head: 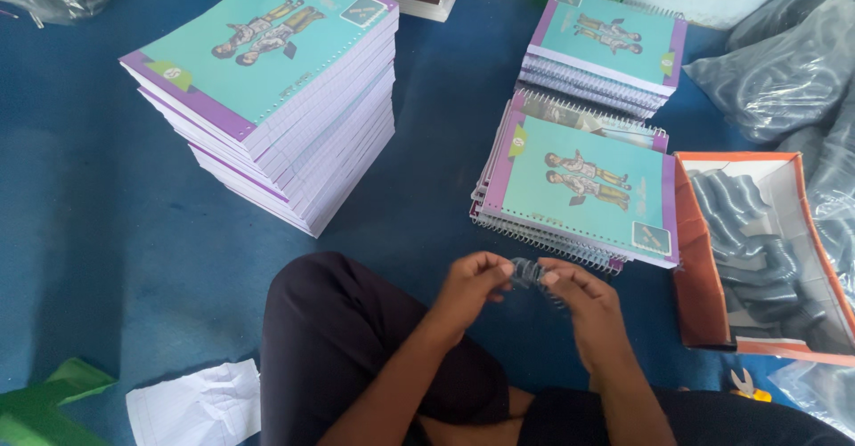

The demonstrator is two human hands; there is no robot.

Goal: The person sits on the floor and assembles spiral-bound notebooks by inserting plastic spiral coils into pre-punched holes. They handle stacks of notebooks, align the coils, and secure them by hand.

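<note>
Between both hands [534, 290] — a blurred spiral coil [532, 274], fingers hiding its ends.

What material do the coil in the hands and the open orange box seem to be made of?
The coil, pinched between the left hand and right hand, looks like clear or greyish plastic: see-through loops, though blurred. The box seems cardboard: matte orange outside, white inside, thin folded walls.

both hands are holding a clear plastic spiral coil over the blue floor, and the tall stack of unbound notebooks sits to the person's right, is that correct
Not quite. The head view shows the tall stack of unbound turquoise-and-purple notebooks on the person's left, not the right. The rest holds: the left hand and right hand both hold the clear plastic spiral coil over the blue floor.
</note>
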